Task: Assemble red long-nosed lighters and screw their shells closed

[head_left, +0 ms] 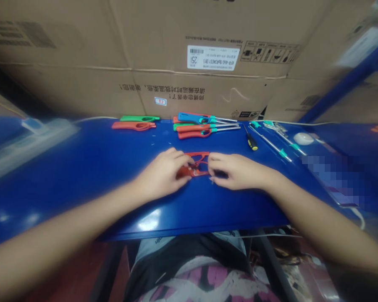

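Observation:
A red plastic lighter shell (198, 162) lies on the blue table (82, 167) in front of me. My left hand (165, 172) grips its left end, fingers curled over it. My right hand (234, 171) pinches its right end with curled fingers. Part of the shell is hidden under both hands. Behind it lies a pile of assembled long-nosed lighters (201, 124) in blue, green and red, with metal tubes pointing right.
Green and orange lighter shells (135, 122) lie at the back left. A black and yellow screwdriver (251, 139), thin metal rods with teal tips (280, 144) and a white lump (303, 138) lie at the right. Cardboard boxes (189, 58) wall the back.

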`<action>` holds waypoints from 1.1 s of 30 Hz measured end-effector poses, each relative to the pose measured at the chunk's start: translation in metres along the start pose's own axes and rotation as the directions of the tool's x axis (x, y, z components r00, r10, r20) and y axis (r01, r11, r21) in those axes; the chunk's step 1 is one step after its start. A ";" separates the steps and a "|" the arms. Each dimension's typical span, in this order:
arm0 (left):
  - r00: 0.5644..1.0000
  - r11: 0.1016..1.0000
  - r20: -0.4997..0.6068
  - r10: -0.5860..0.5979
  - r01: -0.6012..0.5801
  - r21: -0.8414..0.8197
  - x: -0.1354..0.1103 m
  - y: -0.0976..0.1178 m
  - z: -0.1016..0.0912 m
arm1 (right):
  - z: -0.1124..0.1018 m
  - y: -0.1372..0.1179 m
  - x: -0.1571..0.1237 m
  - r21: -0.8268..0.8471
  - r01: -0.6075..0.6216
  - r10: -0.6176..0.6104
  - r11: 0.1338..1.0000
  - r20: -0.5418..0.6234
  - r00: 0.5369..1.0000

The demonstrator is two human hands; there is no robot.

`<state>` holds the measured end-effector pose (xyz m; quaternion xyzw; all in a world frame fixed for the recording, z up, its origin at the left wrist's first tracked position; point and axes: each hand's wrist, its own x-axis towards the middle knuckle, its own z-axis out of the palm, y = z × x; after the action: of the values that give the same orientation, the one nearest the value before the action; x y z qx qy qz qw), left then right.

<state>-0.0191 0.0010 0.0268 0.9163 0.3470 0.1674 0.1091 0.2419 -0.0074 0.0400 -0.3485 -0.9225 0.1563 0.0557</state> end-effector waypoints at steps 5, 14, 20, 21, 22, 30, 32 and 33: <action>0.998 0.991 0.019 -0.056 0.058 -0.121 0.000 -0.003 0.003 | -0.003 -0.001 -0.003 -0.016 0.043 -0.043 0.999 0.004 0.999; 0.998 0.973 0.023 -0.057 0.060 -0.224 0.000 -0.001 0.016 | 0.005 0.005 0.003 -0.060 0.029 -0.034 0.998 -0.084 0.996; 0.994 0.944 0.010 -0.111 0.108 -0.312 0.002 0.004 0.019 | 0.007 0.006 0.004 0.000 0.034 -0.034 0.999 -0.119 0.992; 0.993 0.941 0.010 -0.116 0.113 -0.318 0.002 0.004 0.020 | 0.007 0.005 0.004 0.000 0.034 -0.034 0.999 -0.127 0.991; 0.992 0.940 0.009 -0.122 0.118 -0.320 0.002 0.004 0.020 | 0.008 0.005 0.004 -0.004 0.032 -0.032 0.999 -0.134 0.990; 0.992 0.937 0.003 -0.129 0.122 -0.327 0.003 0.000 0.021 | 0.010 0.005 0.006 -0.081 0.011 -0.023 0.997 -0.150 0.988; 0.991 0.940 0.002 -0.133 0.127 -0.315 0.003 0.000 0.022 | 0.010 0.005 0.006 -0.110 0.010 -0.026 0.994 -0.150 0.988; 0.991 0.942 0.001 -0.135 0.129 -0.309 0.003 -0.001 0.022 | 0.010 0.006 0.005 -0.117 0.009 -0.026 0.993 -0.149 0.988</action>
<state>-0.0086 0.0017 0.0069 0.8610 0.3782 0.2211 0.2584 0.2394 -0.0023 0.0287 -0.3538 -0.9263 0.0750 0.1061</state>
